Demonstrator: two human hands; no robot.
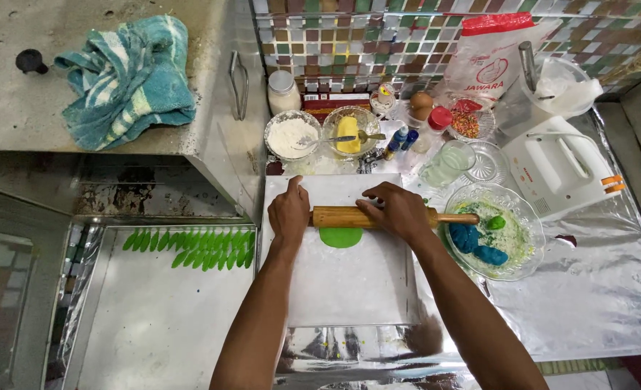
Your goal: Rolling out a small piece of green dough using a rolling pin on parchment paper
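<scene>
A foil-covered counter (595,289) runs beneath a wall of small coloured tiles, and on it lies a white board (349,282) that keeps the dough off the foil. The left hand (289,213) lies flat and open over one end of the wooden rolling pin (349,217), forefinger pointing away; the right hand (398,211) presses palm-down on the other half, fingers loosely draped rather than gripping, so the pin can turn. A green dough disc (341,237) shows just under the pin. Blue and green lumps wait in a glass bowl (512,198) beside it, while finished green leaf shapes (190,249) sit on a tray (161,325) to the left.
</scene>
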